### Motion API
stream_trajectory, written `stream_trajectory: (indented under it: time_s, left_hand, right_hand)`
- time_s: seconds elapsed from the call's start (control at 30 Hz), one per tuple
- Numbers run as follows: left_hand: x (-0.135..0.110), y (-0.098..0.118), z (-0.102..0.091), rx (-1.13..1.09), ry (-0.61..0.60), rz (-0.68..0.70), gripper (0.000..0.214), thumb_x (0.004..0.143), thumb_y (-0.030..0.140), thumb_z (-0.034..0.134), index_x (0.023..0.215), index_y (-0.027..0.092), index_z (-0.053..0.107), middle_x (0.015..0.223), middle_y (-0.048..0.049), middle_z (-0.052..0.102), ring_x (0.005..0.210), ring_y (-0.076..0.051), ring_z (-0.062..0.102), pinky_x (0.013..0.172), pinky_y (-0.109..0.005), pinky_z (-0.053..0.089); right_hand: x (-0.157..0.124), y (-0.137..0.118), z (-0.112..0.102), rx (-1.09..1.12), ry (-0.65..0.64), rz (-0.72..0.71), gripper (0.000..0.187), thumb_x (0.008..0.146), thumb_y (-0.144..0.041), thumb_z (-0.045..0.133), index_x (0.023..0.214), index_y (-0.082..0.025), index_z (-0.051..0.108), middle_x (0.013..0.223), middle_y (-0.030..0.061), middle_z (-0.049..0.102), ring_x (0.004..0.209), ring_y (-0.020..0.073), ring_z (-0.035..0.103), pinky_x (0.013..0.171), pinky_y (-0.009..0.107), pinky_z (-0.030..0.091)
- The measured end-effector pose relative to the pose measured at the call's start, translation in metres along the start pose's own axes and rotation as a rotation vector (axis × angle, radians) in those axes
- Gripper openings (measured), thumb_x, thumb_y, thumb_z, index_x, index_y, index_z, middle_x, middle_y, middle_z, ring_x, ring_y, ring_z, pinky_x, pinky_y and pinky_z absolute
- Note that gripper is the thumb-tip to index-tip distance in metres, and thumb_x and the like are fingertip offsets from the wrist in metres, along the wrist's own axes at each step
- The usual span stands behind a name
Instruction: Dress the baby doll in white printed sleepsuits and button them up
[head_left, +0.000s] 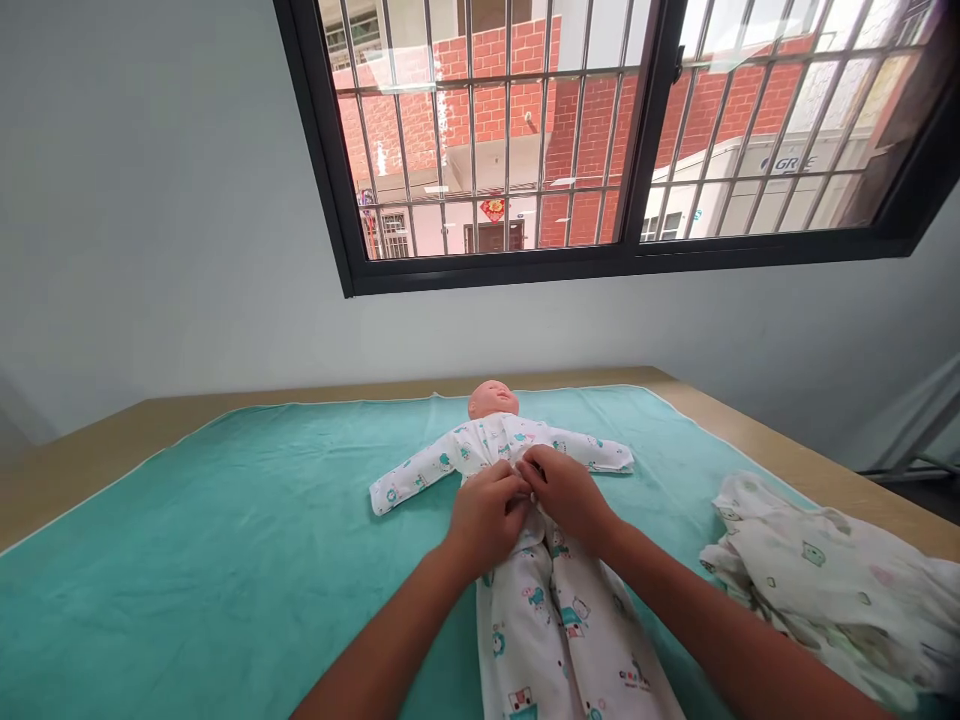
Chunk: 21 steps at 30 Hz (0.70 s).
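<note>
The fingers (513, 484) of the left hand (486, 518) were curled shut, pinching the front of the white cotton sleepsuit printed with small cartoon animals (559, 620). The fingers (537, 464) of the right hand (568, 492) were bent closed on the same fabric, touching the left ones at the middle of the chest. The sleepsuit was worn by a pale plastic baby doll (493, 399), which lay on its back with its head toward the far edge of the surface, its sleeves spread flat to either side and its legs pointing at the near edge. Under the doll a teal terry towel (225, 530) covered most of the light wooden surface (90, 440), leaving a bare strip along the far and side edges. Near the right edge, well apart from the doll, lay a crumpled heap of white printed cloth (817, 580), partly on the towel. Behind the far edge rose a grey wall with a black-framed barred window (637, 255).
</note>
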<state>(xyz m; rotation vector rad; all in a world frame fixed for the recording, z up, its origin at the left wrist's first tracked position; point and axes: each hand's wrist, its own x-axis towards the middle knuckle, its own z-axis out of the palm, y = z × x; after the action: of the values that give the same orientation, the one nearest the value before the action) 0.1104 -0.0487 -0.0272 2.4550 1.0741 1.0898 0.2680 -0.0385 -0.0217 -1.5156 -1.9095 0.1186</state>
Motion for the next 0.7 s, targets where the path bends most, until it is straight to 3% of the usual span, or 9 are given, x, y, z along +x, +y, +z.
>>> stream_trajectory:
  time_s: [0.17, 0.27, 0.4, 0.47, 0.57, 0.7]
  left_hand:
    - [0.002, 0.003, -0.013, 0.078, -0.081, -0.021, 0.017, 0.088, 0.029, 0.051, 0.078, 0.023, 0.063, 0.085, -0.001, 0.063, 0.076, -0.015, 0.056, 0.065, -0.025, 0.036]
    - [0.006, -0.015, -0.026, 0.263, -0.101, -0.139, 0.032, 0.091, 0.045, 0.045, 0.074, 0.022, 0.061, 0.077, -0.0019, 0.065, 0.071, -0.016, 0.056, 0.06, -0.028, 0.032]
    - [0.006, -0.065, -0.057, 0.453, -0.145, -0.508, 0.039, 0.092, 0.043, 0.038, 0.073, 0.023, 0.064, 0.078, -0.0037, 0.068, 0.069, -0.018, 0.058, 0.058, -0.028, 0.028]
    - [0.002, -0.09, -0.071, 0.479, -0.156, -0.608, 0.038, 0.09, 0.043, 0.041, 0.07, 0.021, 0.064, 0.077, -0.0055, 0.069, 0.066, -0.019, 0.058, 0.056, -0.027, 0.027]
    - [-0.005, -0.112, -0.082, 0.49, -0.166, -0.645, 0.038, 0.087, 0.046, 0.043, 0.068, 0.021, 0.064, 0.078, -0.0058, 0.07, 0.065, -0.019, 0.058, 0.055, -0.027, 0.027]
    - [-0.006, -0.123, -0.086, 0.492, -0.161, -0.629, 0.031, 0.083, 0.044, 0.048, 0.069, 0.022, 0.064, 0.08, -0.005, 0.07, 0.071, -0.019, 0.059, 0.056, -0.027, 0.029]
  right_hand:
    - [-0.007, -0.01, 0.001, -0.01, 0.003, -0.004, 0.017, 0.088, -0.031, 0.047, 0.074, -0.02, 0.05, 0.072, -0.0006, 0.059, 0.063, 0.014, 0.047, 0.057, 0.026, 0.027]
    - [0.0, -0.002, -0.009, -0.037, -0.002, 0.02, 0.016, 0.081, -0.029, 0.049, 0.068, -0.02, 0.047, 0.063, -0.0016, 0.054, 0.059, 0.0135, 0.043, 0.055, 0.026, 0.026]
    - [0.011, 0.046, -0.036, -0.224, 0.011, 0.265, 0.016, 0.077, -0.024, 0.044, 0.063, -0.02, 0.05, 0.063, 0.0021, 0.056, 0.06, 0.0158, 0.046, 0.054, 0.028, 0.026]
    - [0.011, 0.078, -0.046, -0.368, -0.073, 0.429, 0.017, 0.078, -0.025, 0.043, 0.068, -0.019, 0.056, 0.075, 0.0067, 0.063, 0.066, 0.0192, 0.052, 0.055, 0.029, 0.027]
    - [0.008, 0.116, -0.047, -0.448, -0.175, 0.545, 0.02, 0.079, -0.027, 0.045, 0.083, -0.019, 0.062, 0.095, 0.012, 0.066, 0.079, 0.0242, 0.059, 0.059, 0.03, 0.032]
    - [0.007, 0.132, -0.04, -0.437, -0.119, 0.599, 0.025, 0.082, -0.029, 0.042, 0.094, -0.019, 0.062, 0.098, 0.0139, 0.065, 0.084, 0.0256, 0.059, 0.062, 0.032, 0.034]
